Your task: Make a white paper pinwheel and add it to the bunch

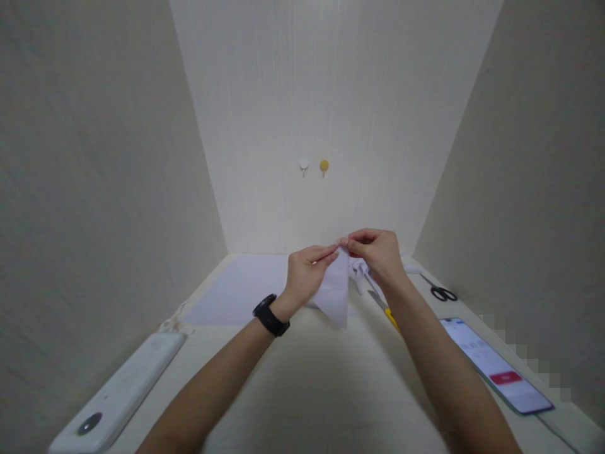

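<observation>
A folded white sheet of paper (pixel 336 291) hangs in a triangular shape above the desk, point down. My left hand (pixel 307 274), with a black watch on its wrist, pinches the paper's upper left edge. My right hand (pixel 375 252) pinches the top corner of the same paper, fingertips meeting those of the left hand. Behind the hands a larger white sheet (pixel 236 290) lies flat on the desk (pixel 307 391).
A white oblong device (pixel 120 394) lies at the desk's front left. A lit phone (pixel 496 366) lies at the right, black scissors (pixel 442 292) behind it. A yellow-handled tool (pixel 388 313) shows under my right wrist. Two round hooks (pixel 314 165) are on the back wall.
</observation>
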Demonstrator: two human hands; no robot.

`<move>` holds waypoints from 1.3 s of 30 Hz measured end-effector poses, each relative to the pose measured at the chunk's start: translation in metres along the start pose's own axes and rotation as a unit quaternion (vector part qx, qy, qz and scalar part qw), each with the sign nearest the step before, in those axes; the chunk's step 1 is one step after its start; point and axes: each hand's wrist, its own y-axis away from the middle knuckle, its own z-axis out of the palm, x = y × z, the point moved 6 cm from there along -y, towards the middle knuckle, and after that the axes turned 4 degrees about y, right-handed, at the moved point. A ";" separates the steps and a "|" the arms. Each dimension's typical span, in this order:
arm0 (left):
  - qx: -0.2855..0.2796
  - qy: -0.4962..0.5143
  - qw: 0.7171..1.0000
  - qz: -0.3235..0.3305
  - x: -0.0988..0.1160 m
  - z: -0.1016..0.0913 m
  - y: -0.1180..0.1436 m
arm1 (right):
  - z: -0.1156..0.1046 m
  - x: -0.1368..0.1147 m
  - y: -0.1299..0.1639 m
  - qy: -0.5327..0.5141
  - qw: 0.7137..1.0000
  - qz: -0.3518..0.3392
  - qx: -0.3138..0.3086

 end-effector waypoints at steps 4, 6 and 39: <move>-0.003 -0.001 1.000 -0.018 -0.002 0.001 0.000 | -0.002 0.002 0.000 0.001 1.000 0.007 0.007; -0.008 -0.001 1.000 -0.030 -0.002 0.003 0.001 | -0.004 0.002 0.001 -0.006 1.000 0.020 0.016; 0.013 0.076 0.970 -0.231 -0.022 0.005 0.002 | 0.000 0.021 -0.008 0.030 0.998 0.026 -0.047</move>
